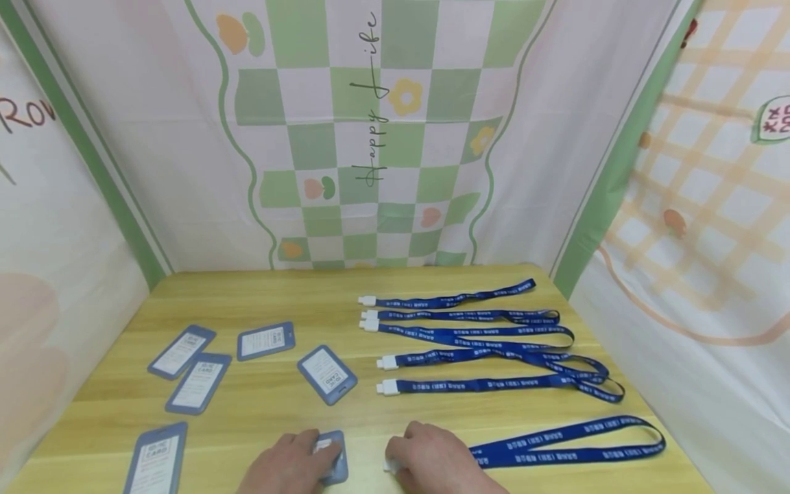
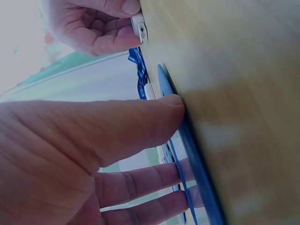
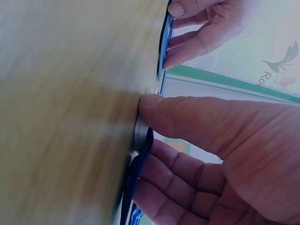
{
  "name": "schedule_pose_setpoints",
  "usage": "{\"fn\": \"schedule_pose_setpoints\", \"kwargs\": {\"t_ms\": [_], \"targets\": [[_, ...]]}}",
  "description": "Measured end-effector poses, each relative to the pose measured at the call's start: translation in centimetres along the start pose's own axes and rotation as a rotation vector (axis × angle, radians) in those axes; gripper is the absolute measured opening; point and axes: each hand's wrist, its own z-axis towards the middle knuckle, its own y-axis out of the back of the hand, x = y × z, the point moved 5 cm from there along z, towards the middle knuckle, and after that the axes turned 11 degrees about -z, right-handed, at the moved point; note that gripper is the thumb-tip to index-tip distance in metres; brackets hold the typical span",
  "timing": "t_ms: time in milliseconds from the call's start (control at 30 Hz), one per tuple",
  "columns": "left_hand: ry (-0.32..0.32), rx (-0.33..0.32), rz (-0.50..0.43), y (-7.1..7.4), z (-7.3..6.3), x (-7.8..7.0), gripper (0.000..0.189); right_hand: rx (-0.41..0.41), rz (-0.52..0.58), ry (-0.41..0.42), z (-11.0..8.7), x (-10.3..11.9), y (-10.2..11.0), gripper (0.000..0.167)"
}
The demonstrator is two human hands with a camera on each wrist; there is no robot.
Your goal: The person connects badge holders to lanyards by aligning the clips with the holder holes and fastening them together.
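My left hand (image 1: 290,463) grips a blue ID card holder (image 1: 339,473) lying flat on the table, and covers its left part. In the left wrist view the thumb lies over the near edge of the holder (image 2: 199,164), with fingertips at its glossy face. To the right, my right hand (image 1: 435,456) pinches the white plastic clip (image 1: 389,466) of a blue lanyard (image 1: 568,449). The right wrist view shows the thumb on this clip (image 3: 140,133), with the strap running down beside the curled fingers. A gap separates the clip from the card holder.
Several lanyards (image 1: 481,385) lie in rows at the back right, white clips to the left. More card holders are spread at the left, including one at the front (image 1: 154,460) and one near the middle (image 1: 327,374). Patterned cloth (image 1: 382,137) walls the wooden table (image 1: 247,295).
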Motion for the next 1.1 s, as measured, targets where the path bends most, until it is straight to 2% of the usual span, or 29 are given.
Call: {"fn": "schedule_pose_setpoints", "kwargs": {"t_ms": [300, 667, 1100], "targets": [[-0.038, -0.019, 0.021, -0.04, 0.03, -0.42, 0.09, -0.003, -0.01, 0.001, -0.1, -0.01, 0.02, 0.018], [-0.014, -0.01, 0.013, -0.11, 0.2, -0.57, 0.09, -0.004, -0.001, 0.0, -0.13, 0.04, -0.03, 0.017], [-0.038, -0.014, 0.023, -0.26, 0.29, -0.76, 0.091, -0.023, -0.016, 0.008, -0.13, 0.09, 0.08, 0.016]]}}
